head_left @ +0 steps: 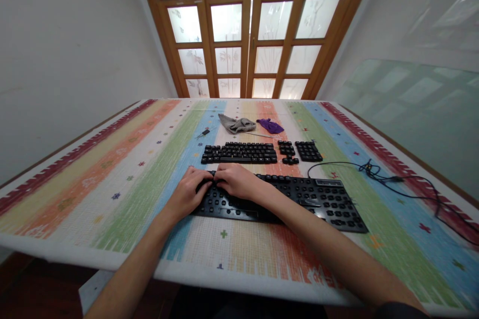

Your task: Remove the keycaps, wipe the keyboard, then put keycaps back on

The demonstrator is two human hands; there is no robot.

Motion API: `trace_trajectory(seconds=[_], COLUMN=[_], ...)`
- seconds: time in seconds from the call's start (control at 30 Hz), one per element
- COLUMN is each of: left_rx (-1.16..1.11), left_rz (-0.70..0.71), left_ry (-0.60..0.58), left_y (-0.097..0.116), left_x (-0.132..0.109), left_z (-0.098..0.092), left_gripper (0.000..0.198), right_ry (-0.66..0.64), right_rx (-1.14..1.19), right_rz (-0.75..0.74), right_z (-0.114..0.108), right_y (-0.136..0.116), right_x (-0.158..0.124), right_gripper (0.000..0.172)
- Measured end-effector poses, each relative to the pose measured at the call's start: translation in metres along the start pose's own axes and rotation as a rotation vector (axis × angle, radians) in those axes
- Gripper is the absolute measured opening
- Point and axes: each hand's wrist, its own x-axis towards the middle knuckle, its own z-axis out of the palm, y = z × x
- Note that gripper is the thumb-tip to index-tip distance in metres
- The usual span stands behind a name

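Note:
A black keyboard base (329,204) lies on the table in front of me, most of its key posts bare, with keycaps along its top row. My left hand (191,186) is closed around its upper left corner, fingers at the back edge and thumb over the top. Right beside it, my right hand (235,179) reaches across the base, its fingers bent and pressed together at the same corner. Whatever lies between those fingertips is hidden. Behind the base, loose black keycaps (239,153) are laid out in keyboard order, with a number-pad group (309,151) at their right.
A grey cloth (237,124) and a purple cloth (270,126) lie farther back, near a thin stick (258,135). Left of them is a small black tool (204,133) with thin metal ends. The keyboard's cable (377,173) runs off right across the striped tablecloth (145,199).

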Motion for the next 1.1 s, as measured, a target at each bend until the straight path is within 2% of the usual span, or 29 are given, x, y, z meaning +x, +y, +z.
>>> trace_trajectory(seconds=[0.4,0.67,0.83,1.1], left_rx=[0.064,0.129,0.123,0.087], left_rz=[0.062,0.019,0.018,0.031], left_ry=[0.038,-0.015,-0.048,0.08], left_y=[0.002,0.006,0.004,0.006], left_x=[0.001,0.001,0.0,-0.003], left_z=[0.002,0.0,0.001,0.007], left_gripper=[0.018,0.017,0.017,0.019], right_ry=[0.016,0.035,0.059,0.135], right_rx=[0.0,0.015,-0.07,-0.035], right_rz=[-0.044,0.024,0.107,0.133], right_z=[0.004,0.003,0.005,0.015], right_y=[0.002,-0.003,-0.011,-0.009], right_x=[-0.001,-0.002,-0.002,-0.006], right_gripper=[0.018,0.016,0.013,0.012])
